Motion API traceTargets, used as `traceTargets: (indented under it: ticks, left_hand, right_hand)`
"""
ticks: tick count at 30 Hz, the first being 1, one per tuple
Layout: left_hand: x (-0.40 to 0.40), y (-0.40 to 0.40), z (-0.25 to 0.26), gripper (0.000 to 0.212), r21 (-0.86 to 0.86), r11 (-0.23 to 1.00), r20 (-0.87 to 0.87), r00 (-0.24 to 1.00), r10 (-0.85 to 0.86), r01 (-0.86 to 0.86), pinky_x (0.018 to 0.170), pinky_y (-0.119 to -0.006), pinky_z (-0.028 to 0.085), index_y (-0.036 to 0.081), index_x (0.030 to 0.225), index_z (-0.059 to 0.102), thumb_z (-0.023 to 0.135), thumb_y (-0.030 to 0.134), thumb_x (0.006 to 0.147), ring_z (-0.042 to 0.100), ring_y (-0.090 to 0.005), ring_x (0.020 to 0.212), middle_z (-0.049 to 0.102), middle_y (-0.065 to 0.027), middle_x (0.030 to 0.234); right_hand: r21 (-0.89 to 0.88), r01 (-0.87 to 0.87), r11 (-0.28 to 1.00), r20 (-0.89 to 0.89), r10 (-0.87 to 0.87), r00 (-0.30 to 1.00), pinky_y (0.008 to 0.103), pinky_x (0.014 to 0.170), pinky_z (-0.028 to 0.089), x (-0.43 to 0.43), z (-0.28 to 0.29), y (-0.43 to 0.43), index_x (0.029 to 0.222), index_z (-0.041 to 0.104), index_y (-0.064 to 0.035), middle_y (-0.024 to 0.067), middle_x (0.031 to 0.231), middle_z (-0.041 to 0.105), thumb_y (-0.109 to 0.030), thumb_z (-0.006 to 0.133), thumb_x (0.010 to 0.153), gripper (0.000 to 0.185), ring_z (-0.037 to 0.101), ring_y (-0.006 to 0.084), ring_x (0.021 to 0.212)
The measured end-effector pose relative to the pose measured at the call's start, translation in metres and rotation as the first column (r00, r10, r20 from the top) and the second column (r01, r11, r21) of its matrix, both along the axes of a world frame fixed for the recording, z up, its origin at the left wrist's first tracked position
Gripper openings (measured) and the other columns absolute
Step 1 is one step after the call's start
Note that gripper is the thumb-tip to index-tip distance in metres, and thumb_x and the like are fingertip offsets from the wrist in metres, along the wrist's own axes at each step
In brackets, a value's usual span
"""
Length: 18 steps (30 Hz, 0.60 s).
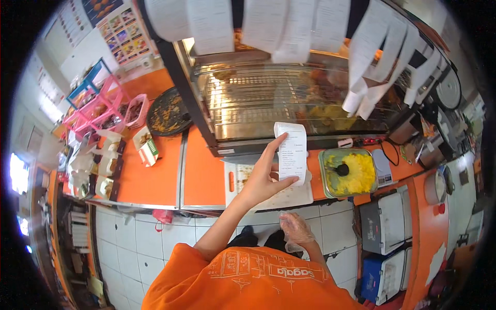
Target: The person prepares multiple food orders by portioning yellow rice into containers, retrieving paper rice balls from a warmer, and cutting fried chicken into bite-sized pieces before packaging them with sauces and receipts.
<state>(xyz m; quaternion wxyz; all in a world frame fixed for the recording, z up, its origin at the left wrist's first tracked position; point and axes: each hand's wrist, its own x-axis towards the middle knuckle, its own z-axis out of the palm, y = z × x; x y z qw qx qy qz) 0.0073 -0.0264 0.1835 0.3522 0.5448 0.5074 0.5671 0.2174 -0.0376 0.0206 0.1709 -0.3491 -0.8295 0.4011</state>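
A printed paper receipt [292, 153] is held by my bare left hand [267, 174], fingers behind and along its left edge and thumb near its lower part. Beneath it lies a white cutting board [306, 197] with food crumbs and an orange handle slot. My right hand [295, 228], in a clear plastic glove, hangs low near my body, its fingers loosely curled; whether it holds anything cannot be told. Right of the board sits a green-rimmed container of yellow rice [358, 174] with a dark-ended utensil in it.
A glass food warmer [267, 97] stands behind the board, with several paper slips [290, 31] hanging before it. At left are a dark round stone plate [168, 112], an open food box [147, 149], several filled boxes [110, 166] and pink baskets [137, 110]. Storage bins [387, 221] stand lower right.
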Motion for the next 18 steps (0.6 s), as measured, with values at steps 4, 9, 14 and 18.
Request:
traceTargets:
  ticks: [4,9,14,18]
  left_hand:
    - [-0.026,-0.027,0.006,0.094,0.002,0.998,0.002,0.998,0.066,-0.066,0.071,-0.03,0.056,0.01,0.144,0.018,0.074,-0.002,0.069,0.064,-0.0229,0.098,0.033,-0.0148,0.141]
    - [-0.055,-0.057,0.012,0.096,0.012,0.992,0.023,0.992,0.125,-0.125,0.069,-0.03,0.056,0.011,0.144,0.018,0.075,0.001,0.068,0.063,-0.024,0.1,0.031,-0.016,0.141]
    - [-0.09,-0.089,0.012,0.093,-0.025,0.976,-0.027,0.976,0.214,-0.215,0.069,-0.03,0.056,0.01,0.144,0.019,0.075,0.002,0.07,0.062,-0.0244,0.101,0.028,-0.0171,0.141]
    - [-0.112,-0.113,0.002,0.08,0.034,0.962,-0.007,0.962,0.273,-0.272,0.07,-0.029,0.056,0.009,0.142,0.024,0.07,0.004,0.077,0.062,-0.0236,0.101,0.032,-0.0153,0.14]
  right_hand:
    - [-0.013,-0.109,0.994,-0.042,0.109,0.993,0.0404,0.083,0.046,-0.027,-0.011,-0.005,0.103,0.059,-0.0057,0.0138,0.103,0.06,-0.014,0.059,0.085,0.02,0.058,0.033,0.093]
    - [-0.133,-0.171,0.976,0.031,0.177,0.984,0.0394,0.085,0.045,-0.063,-0.005,-0.015,0.104,0.059,-0.0054,0.0137,0.103,0.059,-0.015,0.058,0.085,0.021,0.057,0.0316,0.096]
    - [-0.053,-0.326,0.944,0.054,0.329,0.943,0.0374,0.086,0.045,-0.102,-0.012,-0.019,0.105,0.059,-0.0051,0.0129,0.102,0.059,-0.015,0.057,0.084,0.023,0.056,0.029,0.099]
    - [-0.129,-0.389,0.912,-0.02,0.39,0.92,0.0406,0.082,0.045,-0.134,0.0,-0.035,0.104,0.057,-0.007,0.0162,0.101,0.056,-0.018,0.057,0.085,0.022,0.057,0.0319,0.095]
